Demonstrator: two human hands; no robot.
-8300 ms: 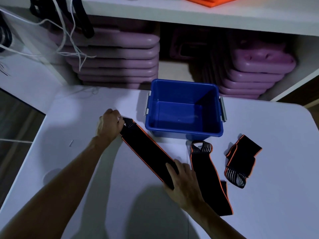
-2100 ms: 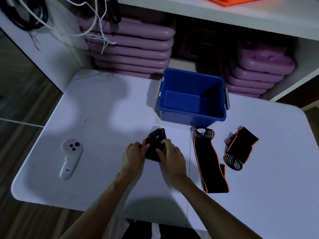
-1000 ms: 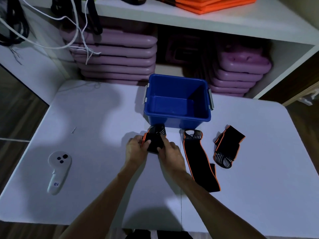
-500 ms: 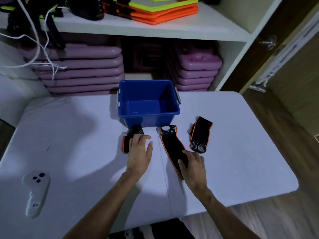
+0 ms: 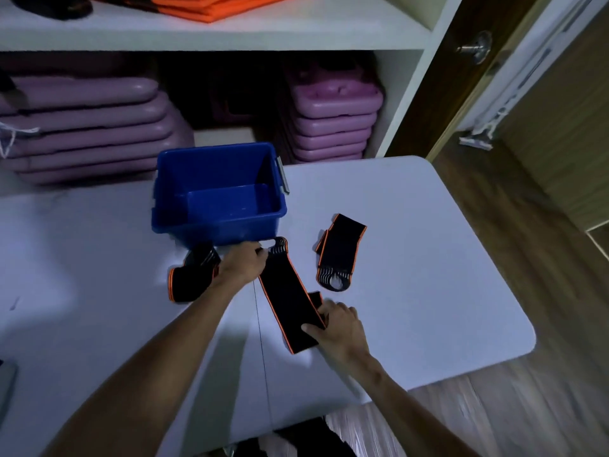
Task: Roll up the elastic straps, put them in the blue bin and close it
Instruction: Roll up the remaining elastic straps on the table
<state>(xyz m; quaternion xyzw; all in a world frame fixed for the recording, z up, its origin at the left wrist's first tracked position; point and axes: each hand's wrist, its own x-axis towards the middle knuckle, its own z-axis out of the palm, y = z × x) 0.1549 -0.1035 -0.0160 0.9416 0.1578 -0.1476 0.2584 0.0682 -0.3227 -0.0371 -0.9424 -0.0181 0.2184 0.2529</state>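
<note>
- A long black strap with orange edging (image 5: 290,301) lies flat on the white table (image 5: 428,275), running from just in front of the blue bin toward the near edge.
- The left hand (image 5: 245,263) is clenched on the looped far end of this strap, fingers curled around the striped elastic loop right beside the bin's front wall.
- The right hand (image 5: 341,328) pinches the strap's near end, thumb on top of the fabric and fingers tucked at its right edge.
- A rolled strap (image 5: 192,278) sits on the table just left of the left wrist, close to the bin's front left corner, its orange edge showing at the roll's end.
- A 3rd strap, folded (image 5: 339,250), lies to the right of the long one, apart from it, with its striped loop end toward the camera.
- The blue bin (image 5: 211,222) stands open on the table behind the straps, nothing visible inside, a grey latch on its right side.
- Behind the table, white shelving (image 5: 296,31) holds stacks of purple pads (image 5: 85,127) below and orange items (image 5: 211,6) above.
- A brown door with a metal knob (image 5: 474,46) is at the far right.
</note>
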